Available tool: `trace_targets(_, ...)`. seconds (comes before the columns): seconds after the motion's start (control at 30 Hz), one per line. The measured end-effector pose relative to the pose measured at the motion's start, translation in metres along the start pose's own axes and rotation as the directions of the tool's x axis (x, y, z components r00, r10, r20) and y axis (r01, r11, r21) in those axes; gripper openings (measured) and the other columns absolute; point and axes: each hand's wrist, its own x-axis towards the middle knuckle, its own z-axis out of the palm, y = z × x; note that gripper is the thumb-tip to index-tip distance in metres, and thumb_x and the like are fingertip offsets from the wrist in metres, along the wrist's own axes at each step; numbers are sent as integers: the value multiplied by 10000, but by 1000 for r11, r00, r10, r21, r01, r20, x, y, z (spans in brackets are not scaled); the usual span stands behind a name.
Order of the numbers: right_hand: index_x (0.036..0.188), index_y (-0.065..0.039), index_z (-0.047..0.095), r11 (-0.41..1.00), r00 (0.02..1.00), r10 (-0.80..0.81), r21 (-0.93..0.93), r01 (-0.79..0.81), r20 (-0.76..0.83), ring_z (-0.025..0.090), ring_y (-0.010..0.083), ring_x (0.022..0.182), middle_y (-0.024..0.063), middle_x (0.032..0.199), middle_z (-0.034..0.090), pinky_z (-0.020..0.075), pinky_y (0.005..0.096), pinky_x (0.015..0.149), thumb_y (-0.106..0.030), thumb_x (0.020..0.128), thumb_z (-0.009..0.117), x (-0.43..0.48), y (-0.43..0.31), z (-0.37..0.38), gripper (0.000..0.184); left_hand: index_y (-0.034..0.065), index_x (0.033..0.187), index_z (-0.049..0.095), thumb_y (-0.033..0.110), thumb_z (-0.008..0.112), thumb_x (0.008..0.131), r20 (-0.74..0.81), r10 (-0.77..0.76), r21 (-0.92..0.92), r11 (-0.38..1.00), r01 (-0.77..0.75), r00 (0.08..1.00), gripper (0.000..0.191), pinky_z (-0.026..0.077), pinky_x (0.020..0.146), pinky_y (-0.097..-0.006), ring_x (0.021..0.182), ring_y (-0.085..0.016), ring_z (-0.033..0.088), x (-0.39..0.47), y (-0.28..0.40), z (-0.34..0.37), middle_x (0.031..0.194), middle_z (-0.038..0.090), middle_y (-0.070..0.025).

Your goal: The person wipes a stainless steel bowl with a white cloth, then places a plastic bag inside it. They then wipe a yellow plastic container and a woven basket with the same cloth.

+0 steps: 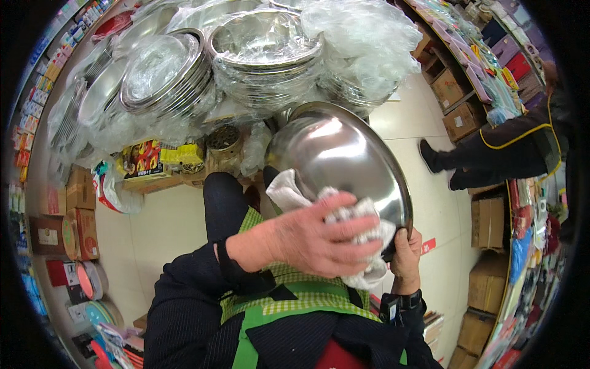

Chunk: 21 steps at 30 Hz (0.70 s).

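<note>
A large shiny stainless steel basin (339,143) is tilted in front of me, its curved metal face towards me. My left hand (322,235) presses a crumpled white cloth (290,189) with grey patterning against the lower part of the basin. Its fingers are spread over the cloth and slightly blurred. At the basin's lower right rim, my right hand (407,256) grips the edge with the thumb on the near side; the other fingers are mostly hidden. Beyond the basin stand stacks of metal basins (267,60) under clear plastic wrap.
Wrapped trays (161,69) lean at the left of the display. Below are a printed box (143,159), yellow packets (184,154) and a plastic bag (113,189). Cardboard boxes (488,221) line the right shelves. Another person's legs (488,159) stand in the right aisle.
</note>
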Motion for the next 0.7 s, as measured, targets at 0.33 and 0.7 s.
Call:
trace_targets(0.33,812,-10,576,955,887,-44,-240,172,460,409,110,558,52,626,405,350,300,513,-162,971,625,4,-10,19,226,-17,1205,635,340,574,850,-109,-874,-518,457,723,474,507,368,1094,-411,1238,-332,539,-89,-79,-42,1348,557,-196)
trace_targets(0.7,780,-45,616,914,673,-248,-62,401,697,514,306,564,106,633,520,384,376,521,-147,861,736,13,-39,12,177,7,1201,592,366,478,1030,16,-990,-823,-92,561,-138,414,490,954,-341,1066,-219,607,-208,-118,-25,1091,643,-104)
